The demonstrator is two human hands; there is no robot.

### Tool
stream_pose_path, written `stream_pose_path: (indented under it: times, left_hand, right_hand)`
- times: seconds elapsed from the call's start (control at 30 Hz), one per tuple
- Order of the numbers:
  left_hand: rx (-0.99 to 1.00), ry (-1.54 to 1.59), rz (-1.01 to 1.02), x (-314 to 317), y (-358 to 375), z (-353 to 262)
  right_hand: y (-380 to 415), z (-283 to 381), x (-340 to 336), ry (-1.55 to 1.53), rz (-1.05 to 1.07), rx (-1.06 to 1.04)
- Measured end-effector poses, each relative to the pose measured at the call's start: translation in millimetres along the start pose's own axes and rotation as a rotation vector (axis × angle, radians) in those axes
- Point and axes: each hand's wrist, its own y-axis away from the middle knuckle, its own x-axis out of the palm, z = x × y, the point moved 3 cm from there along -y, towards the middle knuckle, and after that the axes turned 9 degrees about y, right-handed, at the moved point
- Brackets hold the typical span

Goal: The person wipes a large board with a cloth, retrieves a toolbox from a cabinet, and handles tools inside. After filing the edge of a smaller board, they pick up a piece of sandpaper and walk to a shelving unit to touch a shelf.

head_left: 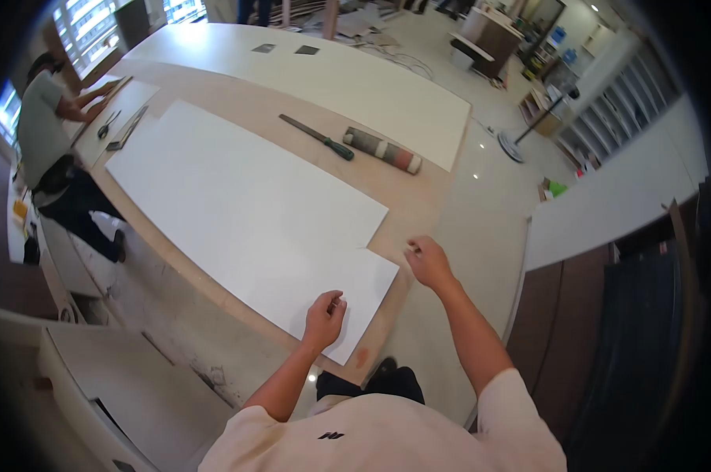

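Note:
A white board (253,189) with a step-shaped notch in its right edge lies flat on the wooden worktable (206,86). Over its near end is my left hand (325,321), fingers curled in; whatever they hold, if anything, is too small to name. My right hand (427,263) is just past the board's right edge, near the notch. Its fingers are pinched together, with a tiny pale bit at the tips that I cannot identify. Farther up the table lie a file (316,136) with a dark green handle and a grey and reddish roll (382,149).
Another person (45,141) leans over the table's far left end, hands on a strip. Near them lie pliers (108,124) and a square-like tool (127,130). A second white panel (355,86) covers the far side. Dark cabinets (560,315) stand right; a grey panel (127,377) lower left.

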Motion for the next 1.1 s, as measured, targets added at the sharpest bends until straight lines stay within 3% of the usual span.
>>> stream_pose_path:
  times: [0.1, 0.2, 0.3, 0.37, 0.6, 0.67, 0.77, 0.8, 0.93, 0.97, 1.03, 1.1]
  left_hand:
    - [-0.119, -0.081, -0.077, 3, 6, 27]
    - [-0.187, -0.012, -0.194, 11, 19, -17]
    - [-0.139, -0.006, -0.384, 25, 36, -6]
    - [-0.213, -0.03, -0.517, 36, 51, -8]
    - [-0.374, 0.068, -0.991, 96, 123, -23]
    - [-0.342, 0.027, -1.022, 107, 116, -29]
    - [-0.271, -0.025, -1.025, 112, 89, -45]
    - [-0.243, -0.041, -1.02, 111, 74, -52]
    - [-0.09, 0.419, -0.959, 82, -12, -66]
    - [-0.033, 0.465, -0.917, 72, -24, -65]
    - [0.081, 0.561, -0.801, 60, -49, -62]
    - [-0.044, 0.455, -0.918, 58, -37, -56]
  right_hand:
    - [-79, 24, 30, -0.034, 0.06, -0.142]
    - [-158, 24, 67, 0.074, -0.071, -0.293]
    - [-227, 30, 94, 0.102, -0.127, -0.387]
    - [-267, 38, 104, 0.168, -0.12, -0.467]
    - [-330, 54, 127, 0.356, 0.132, -0.485]
    - [-336, 56, 129, 0.148, 0.146, -0.408]
    - [-290, 73, 99, -0.071, 0.071, -0.38]
    - [-263, 73, 93, -0.111, 0.135, -0.379]
    - [-83, 67, 73, -0.429, 0.336, -0.448]
    - [-44, 69, 68, -0.457, 0.321, -0.473]
    - [8, 75, 64, -0.445, 0.499, -0.489]
    - [25, 72, 62, -0.512, 0.571, -0.642]
